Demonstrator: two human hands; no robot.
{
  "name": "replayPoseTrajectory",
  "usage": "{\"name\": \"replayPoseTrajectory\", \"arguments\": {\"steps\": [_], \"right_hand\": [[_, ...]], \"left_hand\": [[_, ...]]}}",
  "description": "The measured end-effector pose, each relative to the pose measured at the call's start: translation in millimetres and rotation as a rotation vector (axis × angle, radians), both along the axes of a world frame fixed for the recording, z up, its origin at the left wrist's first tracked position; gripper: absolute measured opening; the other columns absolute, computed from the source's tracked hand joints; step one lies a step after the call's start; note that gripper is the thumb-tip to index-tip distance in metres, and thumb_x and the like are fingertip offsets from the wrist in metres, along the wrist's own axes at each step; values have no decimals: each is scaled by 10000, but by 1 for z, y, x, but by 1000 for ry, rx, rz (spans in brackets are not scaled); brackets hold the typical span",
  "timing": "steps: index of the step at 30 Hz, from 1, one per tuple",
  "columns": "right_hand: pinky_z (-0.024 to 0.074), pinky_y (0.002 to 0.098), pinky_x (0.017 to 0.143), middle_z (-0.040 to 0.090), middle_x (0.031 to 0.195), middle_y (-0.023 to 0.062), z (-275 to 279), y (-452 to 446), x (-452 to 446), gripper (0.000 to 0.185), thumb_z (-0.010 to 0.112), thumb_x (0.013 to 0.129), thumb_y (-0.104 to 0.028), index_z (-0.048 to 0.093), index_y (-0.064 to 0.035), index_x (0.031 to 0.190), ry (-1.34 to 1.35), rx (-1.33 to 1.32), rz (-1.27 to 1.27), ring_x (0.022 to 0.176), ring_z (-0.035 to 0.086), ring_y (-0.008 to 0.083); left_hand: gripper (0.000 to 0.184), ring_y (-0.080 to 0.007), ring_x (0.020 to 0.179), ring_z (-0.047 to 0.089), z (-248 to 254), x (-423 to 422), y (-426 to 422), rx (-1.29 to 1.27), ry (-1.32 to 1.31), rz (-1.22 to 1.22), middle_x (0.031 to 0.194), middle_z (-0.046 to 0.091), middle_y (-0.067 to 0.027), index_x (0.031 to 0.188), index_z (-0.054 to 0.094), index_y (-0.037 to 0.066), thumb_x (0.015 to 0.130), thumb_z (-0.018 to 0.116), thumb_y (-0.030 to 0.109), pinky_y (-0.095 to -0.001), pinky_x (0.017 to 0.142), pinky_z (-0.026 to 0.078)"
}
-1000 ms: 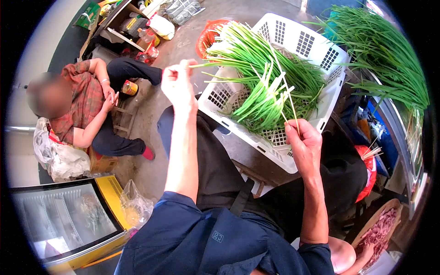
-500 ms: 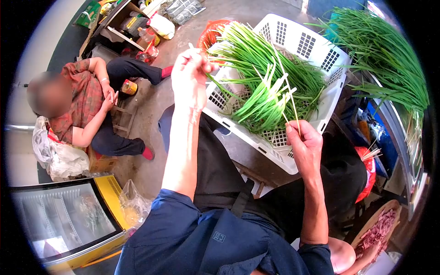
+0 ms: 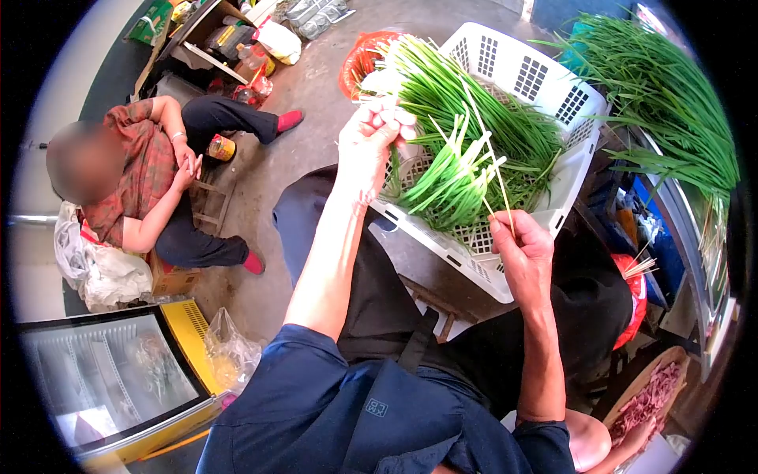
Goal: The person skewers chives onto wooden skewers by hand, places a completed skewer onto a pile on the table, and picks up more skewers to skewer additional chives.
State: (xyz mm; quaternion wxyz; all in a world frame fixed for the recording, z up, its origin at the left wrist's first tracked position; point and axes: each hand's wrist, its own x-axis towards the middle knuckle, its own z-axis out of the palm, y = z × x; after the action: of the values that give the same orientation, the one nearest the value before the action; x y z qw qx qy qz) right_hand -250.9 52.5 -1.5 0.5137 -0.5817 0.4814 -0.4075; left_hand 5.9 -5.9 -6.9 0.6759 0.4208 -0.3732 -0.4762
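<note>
My right hand grips the lower ends of two thin bamboo skewers, held upright and slightly apart. A bundle of folded green chives is threaded on them, fanned out to the left. My left hand is closed at the basket's left side, fingers curled together, with a green chive strand hanging below them; its fingertips partly hide what they hold. Behind both hands, a large pile of loose chives lies in a white plastic basket, pale stem ends toward the left.
A red bag sits behind the basket. More chives are heaped on a stand at right. Lower right, a round tray holds reddish meat pieces. A seated person is at left, above a yellow-framed display fridge.
My left hand has moved right and down, closer to the chives on the skewers. My right hand and the skewers have barely shifted.
</note>
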Motion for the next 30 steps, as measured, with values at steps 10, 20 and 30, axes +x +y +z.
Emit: {"name": "replayPoseTrajectory", "arguments": {"steps": [10,20,30], "right_hand": [[382,206,529,547,644,-47,0,1,2,89,628,914,-89,662,-7,918,-55,62,40,585,455,24],[379,211,529,549,635,-49,2,1,7,104,628,913,-107,662,-9,917,-9,116,54,589,448,21],[386,213,529,540,628,-48,0,1,7,115,628,918,-122,663,-12,917,0,116,85,586,457,26]], "left_hand": [[258,-185,878,629,-3,-15,3,30,188,-65,1001,663,-114,1161,605,-50,905,592,-17,-310,796,520],[283,-193,977,632,10,-22,9,-3,278,-86,1066,655,-117,1176,598,-54,893,584,-47,-318,864,518],[270,-195,919,640,9,-23,7,-8,169,-3,1040,674,-142,1162,597,-66,893,589,-38,-311,786,526]]}}
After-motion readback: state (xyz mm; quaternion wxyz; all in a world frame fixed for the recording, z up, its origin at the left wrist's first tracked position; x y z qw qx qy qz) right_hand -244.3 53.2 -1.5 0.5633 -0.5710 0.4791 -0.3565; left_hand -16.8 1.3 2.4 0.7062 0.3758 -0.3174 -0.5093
